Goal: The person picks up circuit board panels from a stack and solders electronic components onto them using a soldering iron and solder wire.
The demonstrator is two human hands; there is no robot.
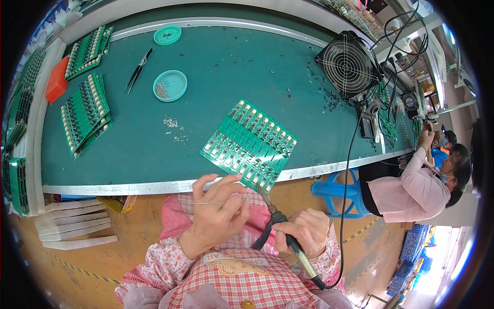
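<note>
A green circuit board panel (250, 142) with rows of small white and black parts lies at the table's front edge, one corner jutting over it. My right hand (309, 232) is closed round the handle of a soldering iron (278, 216), whose tip reaches the panel's near corner. Just left of that corner, my left hand (218, 208) pinches a thin strand of solder wire (208, 203). The wire's end near the iron tip is too fine to make out.
Stacked circuit boards (86, 114), a red box (56, 80), tweezers (139, 70) and two round turquoise dishes (170, 86) occupy the table's left. Loose parts (329, 95) lie near a black fan (347, 65) at right. The iron's cord (343, 226) trails rightward. A co-worker (411, 193) sits far right.
</note>
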